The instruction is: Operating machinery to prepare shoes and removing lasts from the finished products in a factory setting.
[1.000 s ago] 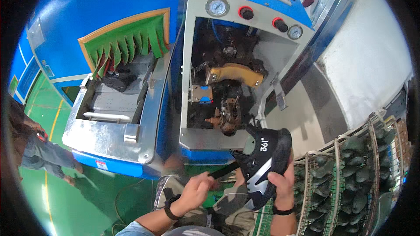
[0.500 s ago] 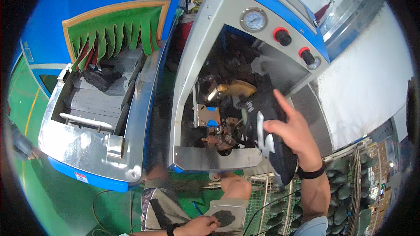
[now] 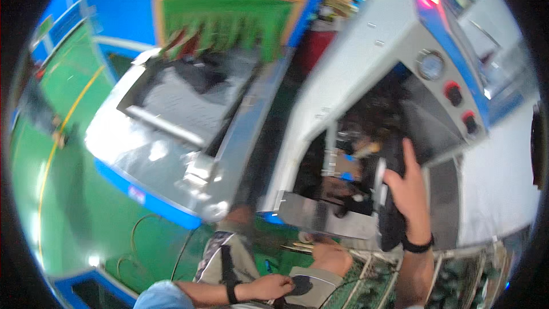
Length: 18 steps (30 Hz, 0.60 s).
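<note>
Green floor (image 3: pixel 74 212), yellow line (image 3: pixel 41 206) | white-and-blue machine (image 3: pixel 351 60): 1 gauge (image 3: pixel 430 65), 2 knobs (image 3: pixel 453 92) | 1 black shoe (image 3: pixel 392 220) at its opening's right edge, long axis front-to-back, toe direction unclear | right hand (image 3: pixel 407 191) grips shoe | left hand (image 3: pixel 271 287) near thigh (image 3: pixel 311 283), fingers curled, contents cannot be told

I've got the shoe (image 3: pixel 391 226) in my right hand (image 3: pixel 409 191): black, pale patch on its left side, lengthwise away from me, at the machine (image 3: pixel 350 71) opening. Outline blurred.
</note>
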Each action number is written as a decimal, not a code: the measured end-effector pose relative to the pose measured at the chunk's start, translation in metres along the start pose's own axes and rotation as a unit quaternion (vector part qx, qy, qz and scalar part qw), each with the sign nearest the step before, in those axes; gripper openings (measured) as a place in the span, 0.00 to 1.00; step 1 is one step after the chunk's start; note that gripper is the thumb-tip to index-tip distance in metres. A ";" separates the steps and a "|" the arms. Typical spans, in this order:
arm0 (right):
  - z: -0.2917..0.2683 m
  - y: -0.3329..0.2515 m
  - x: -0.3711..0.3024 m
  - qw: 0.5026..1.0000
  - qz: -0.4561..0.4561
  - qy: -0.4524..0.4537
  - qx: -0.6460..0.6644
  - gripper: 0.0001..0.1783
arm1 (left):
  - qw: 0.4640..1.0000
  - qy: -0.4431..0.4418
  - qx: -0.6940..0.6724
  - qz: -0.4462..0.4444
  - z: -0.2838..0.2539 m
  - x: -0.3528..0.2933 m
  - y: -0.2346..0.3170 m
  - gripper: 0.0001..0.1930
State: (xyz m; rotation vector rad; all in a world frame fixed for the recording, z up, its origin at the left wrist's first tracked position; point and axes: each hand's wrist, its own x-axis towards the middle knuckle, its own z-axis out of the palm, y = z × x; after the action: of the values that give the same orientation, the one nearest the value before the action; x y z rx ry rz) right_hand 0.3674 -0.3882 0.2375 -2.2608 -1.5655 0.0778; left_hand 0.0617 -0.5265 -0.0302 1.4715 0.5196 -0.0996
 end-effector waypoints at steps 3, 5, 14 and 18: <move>-0.002 -0.001 -0.011 0.996 -0.056 0.054 0.038 0.48 | 0.998 -0.003 0.011 0.056 0.002 0.014 -0.002 0.20; -0.005 -0.004 -0.020 0.996 -0.024 0.073 0.047 0.47 | 0.990 0.063 0.043 0.116 -0.004 0.008 0.018 0.18; 0.004 -0.023 -0.048 0.984 0.040 0.174 -0.021 0.49 | 0.984 0.134 0.040 0.111 -0.009 -0.013 0.038 0.18; -0.003 -0.016 -0.080 0.984 0.041 0.176 -0.006 0.54 | 0.965 0.199 0.086 0.148 -0.029 -0.024 0.064 0.16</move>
State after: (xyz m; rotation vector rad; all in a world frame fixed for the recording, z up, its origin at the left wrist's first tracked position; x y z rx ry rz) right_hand 0.3244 -0.4573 0.2322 -2.2008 -1.2896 -0.2938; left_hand 0.0566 -0.4970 0.0377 1.7339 0.6176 0.4036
